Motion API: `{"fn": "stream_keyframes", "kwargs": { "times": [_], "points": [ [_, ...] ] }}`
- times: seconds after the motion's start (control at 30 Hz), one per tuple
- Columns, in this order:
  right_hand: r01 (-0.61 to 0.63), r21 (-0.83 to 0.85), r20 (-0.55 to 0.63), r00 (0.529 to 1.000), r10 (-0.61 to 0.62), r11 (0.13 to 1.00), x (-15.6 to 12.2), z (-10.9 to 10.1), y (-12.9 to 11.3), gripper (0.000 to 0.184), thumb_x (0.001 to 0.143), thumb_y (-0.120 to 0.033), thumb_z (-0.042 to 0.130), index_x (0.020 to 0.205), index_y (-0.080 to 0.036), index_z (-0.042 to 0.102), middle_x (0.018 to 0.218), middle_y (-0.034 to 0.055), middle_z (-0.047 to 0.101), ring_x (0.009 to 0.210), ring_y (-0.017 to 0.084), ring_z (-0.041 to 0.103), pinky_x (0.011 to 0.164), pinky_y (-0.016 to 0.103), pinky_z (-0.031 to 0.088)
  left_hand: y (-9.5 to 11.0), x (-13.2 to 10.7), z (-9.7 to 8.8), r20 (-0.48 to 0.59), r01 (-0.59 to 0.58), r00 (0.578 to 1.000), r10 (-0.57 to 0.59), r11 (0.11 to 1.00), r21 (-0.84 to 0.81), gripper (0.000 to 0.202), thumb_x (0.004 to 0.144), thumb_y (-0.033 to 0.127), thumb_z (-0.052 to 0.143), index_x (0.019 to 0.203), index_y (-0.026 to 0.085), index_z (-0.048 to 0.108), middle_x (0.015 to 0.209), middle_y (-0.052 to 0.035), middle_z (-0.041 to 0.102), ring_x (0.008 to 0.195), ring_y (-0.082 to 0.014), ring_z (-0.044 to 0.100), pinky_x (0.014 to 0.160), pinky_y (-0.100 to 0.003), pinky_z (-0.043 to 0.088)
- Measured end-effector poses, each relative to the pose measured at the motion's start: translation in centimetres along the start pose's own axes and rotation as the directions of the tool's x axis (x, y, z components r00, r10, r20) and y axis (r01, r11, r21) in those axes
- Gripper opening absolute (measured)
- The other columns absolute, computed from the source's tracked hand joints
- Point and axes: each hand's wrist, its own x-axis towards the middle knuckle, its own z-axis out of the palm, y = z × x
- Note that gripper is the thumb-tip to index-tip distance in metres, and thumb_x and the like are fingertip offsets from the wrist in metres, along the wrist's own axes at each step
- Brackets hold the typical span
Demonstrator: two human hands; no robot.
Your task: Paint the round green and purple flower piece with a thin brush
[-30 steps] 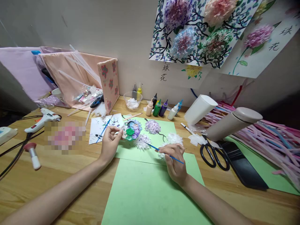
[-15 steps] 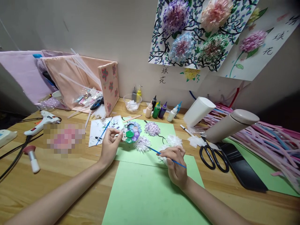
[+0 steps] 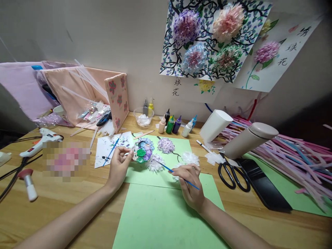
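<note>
My left hand (image 3: 118, 166) pinches the edge of a small round paint palette (image 3: 142, 152) filled with green, blue and purple paint. My right hand (image 3: 190, 181) grips a thin blue paintbrush (image 3: 174, 172), its tip resting near a white-and-purple tissue flower (image 3: 155, 163). Two more tissue flowers, a purple one (image 3: 166, 145) and a white one (image 3: 190, 158), lie on the green paper (image 3: 178, 147). A second green sheet (image 3: 158, 218) lies under my right wrist.
Black scissors (image 3: 233, 175), a white tube (image 3: 215, 125) and a beige bottle (image 3: 249, 140) lie to the right. Paint bottles (image 3: 173, 124) and a clear bowl (image 3: 143, 116) stand by the wall. A glue gun (image 3: 38, 144) and cables are at left. Pink straws (image 3: 298, 159) are piled far right.
The view has shifted slightly. My right hand moved a little left with the brush, whose tip stays at the tissue flower. My left hand keeps hold of the palette.
</note>
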Motion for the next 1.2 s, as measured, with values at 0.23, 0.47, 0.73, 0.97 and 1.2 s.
{"fn": "stream_keyframes", "kwargs": {
  "times": [0.23,0.47,0.73,0.97,1.2],
  "points": [
    [0.037,-0.025,0.081,0.996,-0.035,0.999,-0.31,0.03,0.16,0.028,0.093,-0.018,0.030,0.112,-0.025,0.049,0.108,0.0050,0.067,0.094,0.018,0.059,0.086,0.039,0.028,-0.07,-0.32,0.12,0.055,-0.017,0.998,0.017,1.000,-0.012,0.024,0.076,0.034,0.063,0.084,0.020,0.046,0.080,0.0022,0.053,0.067,-0.0094,0.056,0.060,-0.021,0.049],
    [-0.016,-0.036,0.165,0.986,0.022,0.999,0.03,0.30,-0.07,0.028,0.092,-0.016,0.032,0.113,-0.026,0.048,0.105,0.0024,0.068,0.093,0.017,0.058,0.089,0.037,0.028,-0.33,-0.56,0.05,0.111,-0.026,0.993,0.025,1.000,0.010,0.022,0.078,0.034,0.062,0.086,0.020,0.048,0.083,0.0012,0.053,0.075,-0.0114,0.058,0.063,-0.022,0.048],
    [-0.018,-0.055,0.137,0.990,0.025,0.998,0.11,0.36,-0.18,0.028,0.092,-0.015,0.034,0.113,-0.026,0.049,0.103,0.0022,0.069,0.091,0.017,0.059,0.088,0.037,0.028,-0.24,-0.62,0.09,0.113,-0.031,0.993,0.027,0.999,0.033,0.022,0.078,0.036,0.061,0.086,0.020,0.047,0.083,0.0001,0.054,0.076,-0.0123,0.058,0.063,-0.022,0.047],
    [-0.008,-0.057,0.139,0.990,0.015,0.998,0.17,0.37,-0.33,0.028,0.092,-0.015,0.034,0.113,-0.025,0.050,0.104,0.0020,0.069,0.091,0.017,0.058,0.087,0.037,0.029,-0.27,-0.56,0.03,0.086,-0.048,0.995,0.043,0.997,0.057,0.022,0.078,0.035,0.061,0.085,0.019,0.048,0.083,0.0000,0.054,0.077,-0.0118,0.058,0.063,-0.021,0.046],
    [0.005,-0.053,0.127,0.992,0.001,0.999,0.41,0.35,-0.47,0.027,0.092,-0.015,0.036,0.114,-0.024,0.050,0.102,0.0013,0.069,0.088,0.015,0.059,0.087,0.036,0.030,-0.35,-0.54,0.02,0.081,-0.027,0.996,0.024,0.999,0.042,0.022,0.078,0.035,0.062,0.086,0.020,0.048,0.083,0.0001,0.055,0.074,-0.0113,0.058,0.061,-0.021,0.047]
  ]
}}
